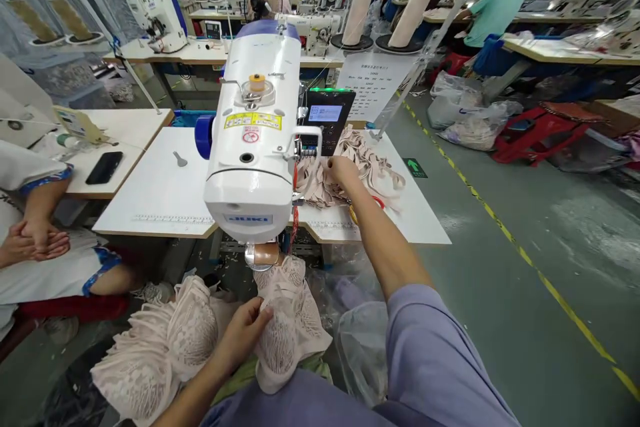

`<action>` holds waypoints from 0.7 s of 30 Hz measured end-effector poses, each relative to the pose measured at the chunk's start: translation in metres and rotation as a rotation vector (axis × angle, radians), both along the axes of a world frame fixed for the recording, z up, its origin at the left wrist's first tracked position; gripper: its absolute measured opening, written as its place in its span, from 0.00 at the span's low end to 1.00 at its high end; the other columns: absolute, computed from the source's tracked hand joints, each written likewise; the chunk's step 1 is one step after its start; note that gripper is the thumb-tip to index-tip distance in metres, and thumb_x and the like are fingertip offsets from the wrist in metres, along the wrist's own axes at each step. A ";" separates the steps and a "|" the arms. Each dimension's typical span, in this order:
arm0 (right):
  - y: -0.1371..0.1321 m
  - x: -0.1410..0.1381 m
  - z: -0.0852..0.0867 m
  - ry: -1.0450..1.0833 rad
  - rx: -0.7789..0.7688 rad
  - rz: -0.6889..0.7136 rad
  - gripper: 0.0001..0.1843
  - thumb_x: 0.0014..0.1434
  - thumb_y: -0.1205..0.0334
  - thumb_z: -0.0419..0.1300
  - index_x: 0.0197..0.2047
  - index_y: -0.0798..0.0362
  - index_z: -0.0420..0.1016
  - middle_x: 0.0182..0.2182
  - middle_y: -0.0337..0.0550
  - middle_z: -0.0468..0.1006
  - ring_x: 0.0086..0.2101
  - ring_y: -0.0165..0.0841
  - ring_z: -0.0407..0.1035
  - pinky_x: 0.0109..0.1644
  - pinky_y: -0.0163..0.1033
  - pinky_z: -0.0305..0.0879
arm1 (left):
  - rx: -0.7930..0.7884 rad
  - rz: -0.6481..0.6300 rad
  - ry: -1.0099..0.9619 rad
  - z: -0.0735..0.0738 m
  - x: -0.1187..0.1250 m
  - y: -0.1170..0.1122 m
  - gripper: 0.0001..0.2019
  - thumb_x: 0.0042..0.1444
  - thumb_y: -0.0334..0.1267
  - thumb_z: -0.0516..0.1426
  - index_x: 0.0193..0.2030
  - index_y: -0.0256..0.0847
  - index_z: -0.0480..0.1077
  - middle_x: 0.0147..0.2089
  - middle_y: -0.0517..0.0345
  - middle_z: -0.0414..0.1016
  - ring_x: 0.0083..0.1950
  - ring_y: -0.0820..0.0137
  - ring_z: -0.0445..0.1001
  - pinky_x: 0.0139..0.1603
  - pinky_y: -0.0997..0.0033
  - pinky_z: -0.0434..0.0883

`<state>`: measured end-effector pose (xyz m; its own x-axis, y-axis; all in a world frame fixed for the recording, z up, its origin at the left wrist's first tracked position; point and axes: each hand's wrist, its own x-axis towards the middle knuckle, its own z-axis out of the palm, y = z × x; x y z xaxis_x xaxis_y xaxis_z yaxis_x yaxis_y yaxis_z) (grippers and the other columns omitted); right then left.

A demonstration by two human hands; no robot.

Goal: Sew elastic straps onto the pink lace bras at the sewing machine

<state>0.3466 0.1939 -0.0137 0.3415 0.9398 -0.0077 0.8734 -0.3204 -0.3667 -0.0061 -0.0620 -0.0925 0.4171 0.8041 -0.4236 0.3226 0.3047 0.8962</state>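
A white sewing machine [250,140] stands on a white table [160,193] in front of me. My left hand [245,333] pinches a pale pink lace bra piece [285,320] that hangs below the machine head, on my lap. More pink lace pieces [160,347] lie heaped to its left. My right hand [343,170] reaches over the table to a pile of beige straps [370,167] beside the machine and closes on them; its fingertips are partly hidden.
A control panel [327,117] sits behind the straps. A seated person's clasped hands [35,240] are at the left, by a phone [104,167]. Thread cones [410,17], other workers and machines fill the back. A clear plastic bag [360,347] hangs at my right knee.
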 end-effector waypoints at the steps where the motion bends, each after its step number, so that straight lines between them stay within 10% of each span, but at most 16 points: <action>1: -0.007 0.000 -0.001 0.063 0.019 0.018 0.05 0.61 0.65 0.59 0.35 0.57 0.74 0.36 0.53 0.78 0.39 0.38 0.71 0.41 0.38 0.64 | 0.072 -0.007 0.056 0.003 0.002 0.001 0.23 0.61 0.59 0.53 0.27 0.41 0.57 0.26 0.65 0.56 0.28 0.74 0.57 0.30 0.74 0.56; 6: -0.088 -0.030 -0.014 0.539 0.041 0.136 0.09 0.64 0.54 0.55 0.42 0.49 0.71 0.30 0.37 0.74 0.25 0.25 0.66 0.30 0.30 0.66 | 0.386 -0.132 0.182 0.029 0.027 0.004 0.12 0.66 0.44 0.51 0.45 0.40 0.70 0.34 0.59 0.73 0.32 0.71 0.69 0.34 0.73 0.63; 10: -0.178 -0.075 -0.023 1.524 -0.008 0.104 0.21 0.48 0.49 0.71 0.41 0.49 0.73 0.26 0.32 0.72 0.18 0.20 0.60 0.20 0.24 0.62 | 0.774 -0.316 0.174 0.051 0.041 0.015 0.18 0.68 0.37 0.48 0.62 0.42 0.65 0.35 0.57 0.77 0.32 0.71 0.74 0.34 0.75 0.67; 15: -0.220 -0.111 -0.030 1.479 0.048 0.031 0.21 0.52 0.42 0.69 0.34 0.50 0.72 0.20 0.33 0.72 0.19 0.25 0.67 0.21 0.28 0.65 | 1.173 -0.288 0.412 0.060 0.023 0.038 0.18 0.69 0.36 0.46 0.59 0.35 0.69 0.26 0.59 0.74 0.25 0.72 0.69 0.26 0.76 0.62; 21: -0.191 -0.121 -0.034 1.270 0.079 0.195 0.13 0.57 0.50 0.65 0.37 0.50 0.72 0.25 0.37 0.75 0.24 0.30 0.71 0.28 0.34 0.69 | 0.830 -0.150 0.581 0.070 0.005 0.052 0.20 0.70 0.42 0.46 0.64 0.44 0.68 0.43 0.52 0.83 0.38 0.68 0.79 0.38 0.75 0.69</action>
<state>0.2256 0.0032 -0.0475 -0.0068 0.9859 -0.1672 -0.0708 -0.1672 -0.9834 -0.0007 -0.0104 -0.0225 0.4453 0.8923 0.0740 0.7580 -0.4197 0.4993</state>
